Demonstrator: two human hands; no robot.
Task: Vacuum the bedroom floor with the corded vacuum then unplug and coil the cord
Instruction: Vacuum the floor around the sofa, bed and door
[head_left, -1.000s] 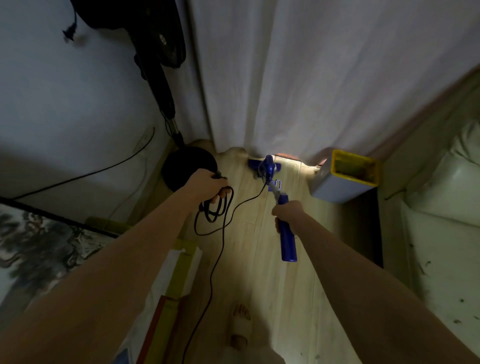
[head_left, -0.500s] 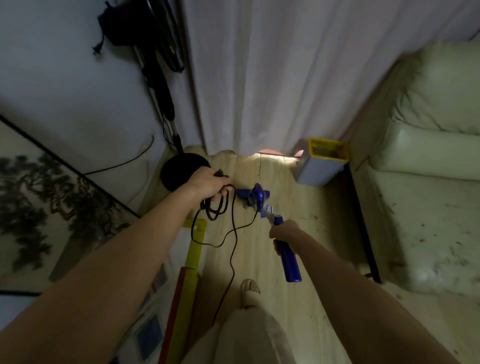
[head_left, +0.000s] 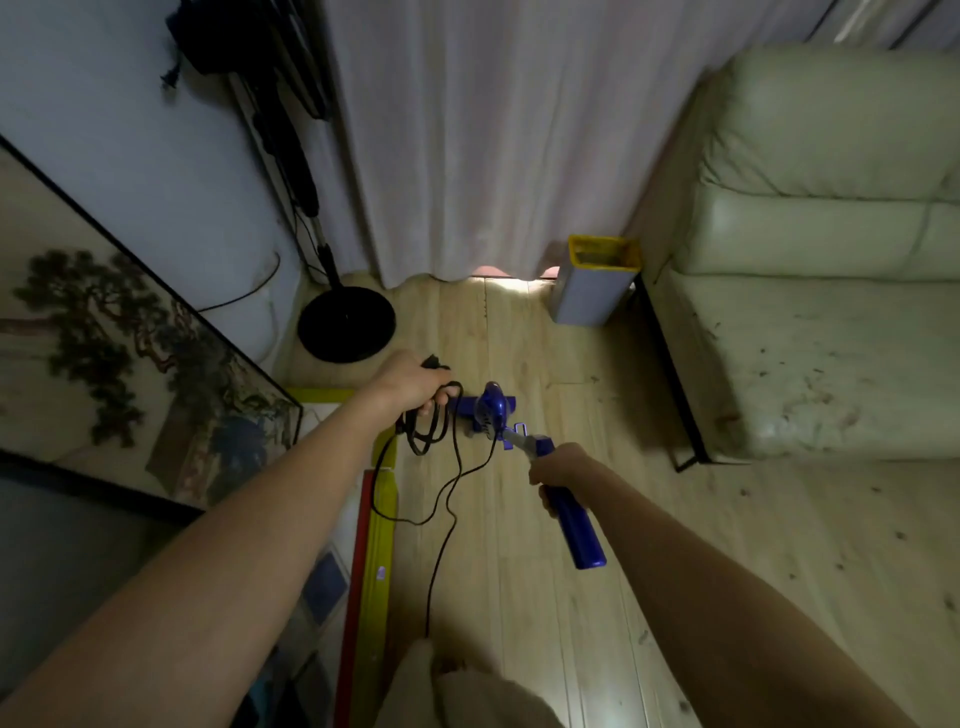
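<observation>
Vacuum (head_left: 493, 413) is standing head-down on the wood floor (head_left: 571, 597), mid-room, near the fan base (head_left: 346, 323). Right hand (head_left: 558, 467) is gripping its blue handle; left hand (head_left: 410, 382) is clutching looped cord (head_left: 441, 488). Judged: vacuuming step in progress. Next stroke needs slack cord. Open floor is lying rightward; sofa (head_left: 810, 332), bin (head_left: 597, 283), curtain (head_left: 467, 156) are bounding it.

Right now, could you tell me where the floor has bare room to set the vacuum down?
Bare wooden floor lies open between the blue stick vacuum and the pale green sofa, and ahead toward the white curtain. It is crowded on the left: black cord, yellow frame, round black fan base.
</observation>
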